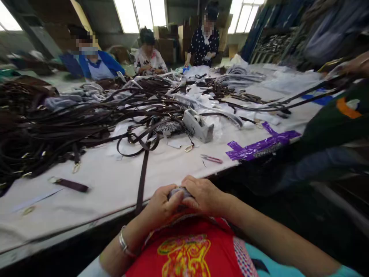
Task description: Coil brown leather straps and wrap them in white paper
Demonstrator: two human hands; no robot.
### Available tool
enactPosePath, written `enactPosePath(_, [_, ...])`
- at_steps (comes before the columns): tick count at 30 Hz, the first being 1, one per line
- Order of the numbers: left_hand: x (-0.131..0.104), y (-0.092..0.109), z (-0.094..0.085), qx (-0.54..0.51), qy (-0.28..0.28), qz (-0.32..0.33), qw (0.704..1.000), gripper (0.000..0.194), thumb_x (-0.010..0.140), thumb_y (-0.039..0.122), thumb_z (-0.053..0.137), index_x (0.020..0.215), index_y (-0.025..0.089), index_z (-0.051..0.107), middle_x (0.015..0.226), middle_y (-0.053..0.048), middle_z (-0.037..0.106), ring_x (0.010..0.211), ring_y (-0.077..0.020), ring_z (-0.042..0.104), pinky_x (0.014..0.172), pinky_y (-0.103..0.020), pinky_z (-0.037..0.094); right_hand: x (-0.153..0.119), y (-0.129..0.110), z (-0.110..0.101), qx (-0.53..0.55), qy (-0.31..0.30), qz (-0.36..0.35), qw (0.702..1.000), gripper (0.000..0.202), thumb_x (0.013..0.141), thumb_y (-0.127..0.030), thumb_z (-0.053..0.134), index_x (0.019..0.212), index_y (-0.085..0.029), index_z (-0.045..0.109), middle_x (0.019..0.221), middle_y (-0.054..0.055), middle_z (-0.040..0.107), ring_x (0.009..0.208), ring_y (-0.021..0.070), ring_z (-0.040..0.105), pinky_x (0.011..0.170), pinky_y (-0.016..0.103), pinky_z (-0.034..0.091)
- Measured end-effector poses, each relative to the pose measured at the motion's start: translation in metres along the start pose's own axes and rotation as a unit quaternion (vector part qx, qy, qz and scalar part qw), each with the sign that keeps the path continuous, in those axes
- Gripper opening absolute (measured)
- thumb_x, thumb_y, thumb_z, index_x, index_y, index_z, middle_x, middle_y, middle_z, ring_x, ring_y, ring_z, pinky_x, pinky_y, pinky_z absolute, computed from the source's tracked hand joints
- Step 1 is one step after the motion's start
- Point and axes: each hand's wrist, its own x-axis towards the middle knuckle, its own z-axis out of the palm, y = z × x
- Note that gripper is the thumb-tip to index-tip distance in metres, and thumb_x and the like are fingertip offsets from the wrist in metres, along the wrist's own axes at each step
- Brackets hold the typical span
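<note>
Both hands meet at the table's front edge, close to my red apron (187,246). My left hand (163,204), with a silver bracelet at its wrist, curls round one side of a small grey bundle (177,191). From the other side my right hand (203,196) closes on the same bundle. Most of it is hidden by the fingers, so what it is cannot be made out. Just left of the hands a dark strap (142,181) hangs over the table edge. Beyond them lie small red-handled snips (211,158).
The white table (112,181) bears a heap of dark straps (57,127), a grey tape dispenser (198,125), a short dark strap piece (72,185) and purple tape (259,146) at its edge. Three people are across the table; another person's sleeve (340,115) is at right.
</note>
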Motion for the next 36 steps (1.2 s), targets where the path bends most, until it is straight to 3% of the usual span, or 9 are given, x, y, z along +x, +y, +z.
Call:
enactPosePath(3, [-0.008, -0.009, 0.009, -0.073, 0.046, -0.004, 0.996, 0.044, 0.094, 0.056, 0.045, 0.078, 0.016, 0.056, 0.063, 0.003, 0.049, 0.059, -0.0131, 0.042, 0.056, -0.026, 0.034, -0.005, -0.003, 0.008, 0.028, 0.007, 0.043, 0.999, 0.036, 0.100, -0.049, 0.043, 0.100, -0.015, 0.054, 0.095, 0.010, 0.068, 0.082, 0.0233, 0.065, 0.068, 0.031, 0.042])
enactPosePath(6, [-0.010, -0.013, 0.009, -0.142, 0.038, -0.010, 0.989, 0.047, 0.093, 0.060, 0.046, 0.084, 0.016, 0.058, 0.064, 0.003, 0.048, 0.058, -0.0127, 0.042, 0.054, -0.025, 0.035, -0.006, -0.003, 0.012, 0.021, 0.013, 0.050, 0.998, 0.036, 0.100, -0.048, 0.041, 0.099, -0.015, 0.055, 0.090, 0.010, 0.069, 0.077, 0.0225, 0.065, 0.064, 0.031, 0.040])
enactPosePath(13, [-0.011, 0.002, -0.013, -0.183, -0.191, -0.038, 0.964, 0.048, 0.097, 0.057, 0.044, 0.089, 0.014, 0.063, 0.079, -0.002, 0.057, 0.070, -0.0141, 0.044, 0.064, -0.025, 0.036, -0.008, -0.002, 0.009, -0.133, 0.024, -0.067, 0.989, 0.032, 0.096, -0.047, 0.051, 0.087, -0.017, 0.059, 0.079, 0.006, 0.067, 0.062, 0.0196, 0.061, 0.051, 0.032, 0.030])
enactPosePath(16, [-0.018, 0.004, -0.006, -0.270, -0.226, -0.086, 0.932, 0.046, 0.095, 0.057, 0.049, 0.090, 0.013, 0.063, 0.075, 0.000, 0.052, 0.064, -0.0118, 0.039, 0.058, -0.024, 0.032, -0.009, -0.001, 0.013, -0.157, 0.052, -0.126, 0.978, 0.034, 0.096, -0.049, 0.050, 0.083, -0.018, 0.058, 0.077, 0.004, 0.065, 0.059, 0.0182, 0.058, 0.048, 0.032, 0.030])
enactPosePath(21, [-0.024, 0.002, 0.007, -0.317, -0.136, -0.083, 0.935, 0.039, 0.094, 0.051, 0.056, 0.097, 0.015, 0.068, 0.076, -0.001, 0.056, 0.065, -0.0109, 0.041, 0.061, -0.021, 0.039, -0.008, 0.014, 0.015, -0.045, 0.125, -0.123, 0.983, 0.030, 0.095, -0.045, 0.051, 0.095, -0.017, 0.060, 0.085, 0.007, 0.068, 0.072, 0.0193, 0.063, 0.062, 0.031, 0.047])
enactPosePath(24, [-0.022, 0.000, 0.000, -0.379, -0.059, -0.064, 0.921, 0.037, 0.095, 0.049, 0.056, 0.114, 0.019, 0.068, 0.091, -0.006, 0.065, 0.082, -0.0181, 0.058, 0.080, -0.032, 0.052, -0.011, 0.030, 0.009, 0.078, 0.188, -0.018, 0.979, 0.040, 0.096, -0.039, 0.052, 0.127, -0.014, 0.050, 0.103, 0.011, 0.068, 0.082, 0.0194, 0.064, 0.076, 0.033, 0.053])
enactPosePath(26, [-0.020, -0.004, -0.010, -0.396, 0.000, -0.040, 0.917, 0.038, 0.095, 0.049, 0.056, 0.116, 0.020, 0.068, 0.100, -0.009, 0.068, 0.093, -0.0237, 0.062, 0.087, -0.040, 0.055, -0.015, 0.041, 0.007, 0.129, 0.214, 0.045, 0.967, 0.044, 0.095, -0.034, 0.054, 0.134, -0.015, 0.045, 0.108, 0.011, 0.067, 0.078, 0.0174, 0.063, 0.075, 0.033, 0.054])
enactPosePath(30, [-0.021, -0.012, -0.029, -0.289, 0.081, 0.006, 0.954, 0.039, 0.094, 0.048, 0.057, 0.114, 0.017, 0.070, 0.107, -0.011, 0.071, 0.097, -0.0267, 0.066, 0.090, -0.039, 0.055, -0.020, 0.051, 0.007, 0.162, 0.257, 0.083, 0.949, 0.028, 0.094, -0.025, 0.054, 0.121, -0.018, 0.054, 0.106, 0.008, 0.066, 0.074, 0.0150, 0.061, 0.073, 0.032, 0.054])
enactPosePath(36, [-0.023, -0.015, -0.035, -0.219, 0.092, 0.013, 0.971, 0.040, 0.097, 0.048, 0.052, 0.119, 0.018, 0.068, 0.109, -0.011, 0.071, 0.101, -0.0280, 0.066, 0.090, -0.035, 0.054, -0.011, 0.052, 0.002, 0.105, 0.288, 0.063, 0.950, 0.017, 0.092, -0.018, 0.052, 0.106, -0.019, 0.062, 0.097, 0.007, 0.069, 0.083, 0.0190, 0.065, 0.080, 0.034, 0.053])
